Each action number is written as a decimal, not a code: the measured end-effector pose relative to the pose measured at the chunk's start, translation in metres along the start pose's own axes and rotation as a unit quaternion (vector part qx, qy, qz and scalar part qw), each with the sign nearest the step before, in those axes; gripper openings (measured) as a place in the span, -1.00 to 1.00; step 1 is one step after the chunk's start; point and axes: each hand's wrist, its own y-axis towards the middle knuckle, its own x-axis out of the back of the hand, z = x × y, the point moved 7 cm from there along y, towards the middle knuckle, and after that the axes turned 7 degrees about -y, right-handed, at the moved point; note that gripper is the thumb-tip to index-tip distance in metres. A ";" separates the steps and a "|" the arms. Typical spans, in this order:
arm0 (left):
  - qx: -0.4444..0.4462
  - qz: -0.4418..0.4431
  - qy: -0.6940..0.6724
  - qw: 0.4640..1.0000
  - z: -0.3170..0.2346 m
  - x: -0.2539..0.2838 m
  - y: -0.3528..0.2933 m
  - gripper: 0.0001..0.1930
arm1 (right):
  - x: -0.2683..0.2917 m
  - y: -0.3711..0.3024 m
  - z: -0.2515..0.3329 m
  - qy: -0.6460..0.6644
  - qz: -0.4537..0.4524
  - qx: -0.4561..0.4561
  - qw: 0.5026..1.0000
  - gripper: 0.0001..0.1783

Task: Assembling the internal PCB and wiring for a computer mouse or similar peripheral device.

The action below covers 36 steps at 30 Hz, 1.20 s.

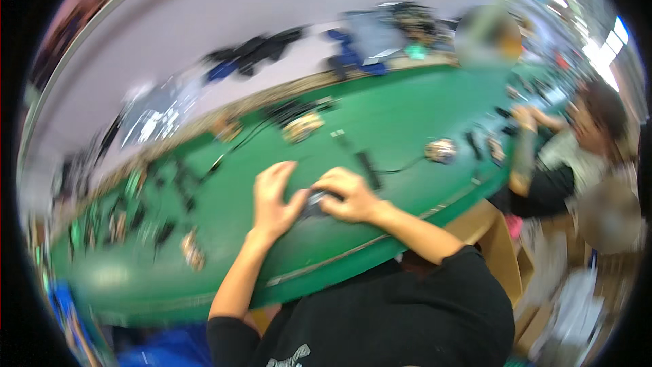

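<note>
Over the green work surface (pixel 224 231), my right hand (pixel 350 194) curls its fingers round a small dark object (pixel 314 204). Motion blur and the fingers hide its kind. My left hand (pixel 273 197) is just left of it, fingers stretched forward and apart from the thumb, whose tip reaches the dark object's side. A black oblong piece (pixel 368 168) lies beyond my right hand, with a black cable running from it toward a tan bundle (pixel 441 150).
Black cables (pixel 291 111) and a pale bundle (pixel 303 127) lie farther back. Several dark parts and a tan bundle (pixel 193 251) are spread at left. Bags and black pieces (pixel 255 51) rest on the ledge behind. A co-worker (pixel 577 143) sits at right, hands on the table, near cardboard boxes (pixel 492 238).
</note>
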 end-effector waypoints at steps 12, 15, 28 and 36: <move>-0.008 0.086 0.185 0.979 0.057 -0.047 0.079 -0.43 | 0.118 -0.087 -0.018 0.011 -0.102 -0.001 0.995 -0.79; 0.025 0.113 0.186 0.976 0.049 -0.045 0.076 -0.43 | 0.120 -0.099 -0.029 0.007 -0.072 0.031 0.997 -0.85; 0.095 0.136 0.226 0.960 0.043 -0.055 0.060 -0.40 | 0.224 -0.113 -0.103 -0.006 -0.078 0.084 0.993 -0.76; 0.072 0.173 0.198 0.962 0.053 -0.054 0.060 -0.35 | 0.213 -0.128 -0.096 0.022 -0.052 0.104 0.993 -0.70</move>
